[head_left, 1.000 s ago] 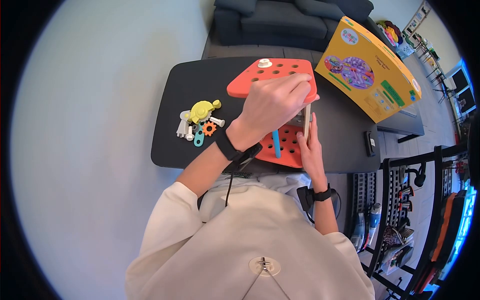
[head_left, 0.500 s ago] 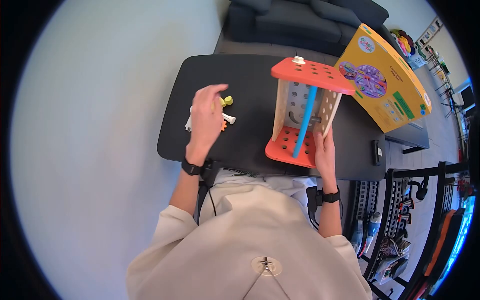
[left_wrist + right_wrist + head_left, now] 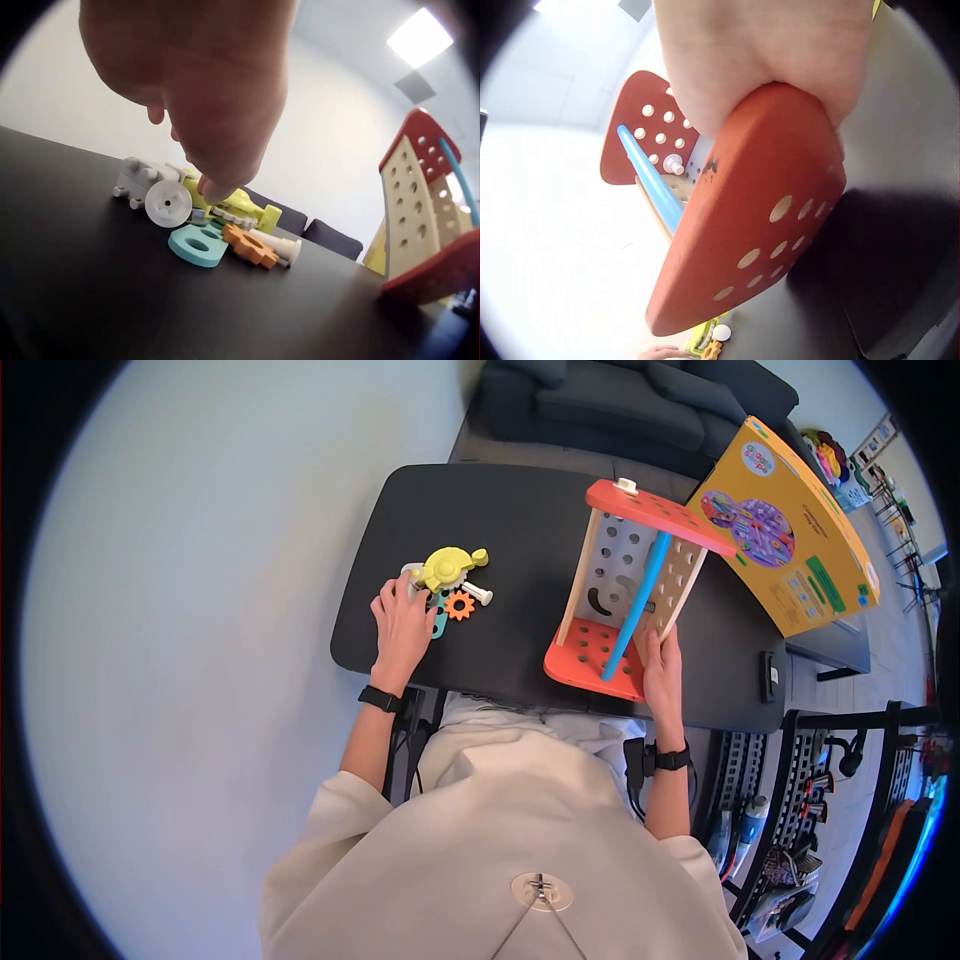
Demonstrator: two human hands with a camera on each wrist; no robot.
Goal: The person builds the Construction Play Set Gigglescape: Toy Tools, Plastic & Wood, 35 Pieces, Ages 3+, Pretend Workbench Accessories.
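Observation:
My right hand (image 3: 664, 685) grips the wooden toy toolbox (image 3: 570, 660) at its lower right corner. The toolbox stands tilted on one of its red holed ends, with pale wood sides and a blue dowel handle (image 3: 640, 600). In its upper red end sits a white bolt (image 3: 626, 486). My left hand (image 3: 402, 628) reaches over a pile of toy parts, fingertips right at it. The pile holds a yellow toy saw (image 3: 447, 565), an orange gear (image 3: 460, 606), a teal holed strip (image 3: 196, 246), white bolts (image 3: 480, 595) and a grey piece (image 3: 142, 182).
The parts lie on the left of a black table (image 3: 500, 510). A yellow toy box (image 3: 790, 530) stands behind the toolbox at the right. Near the right edge lies a small black device (image 3: 768, 676). A black shelf rack (image 3: 845, 722) stands beside the table.
My left hand has let go of the toolbox's upper red end and moved left and down to the parts. The toolbox now leans to the right, still held by my right hand.

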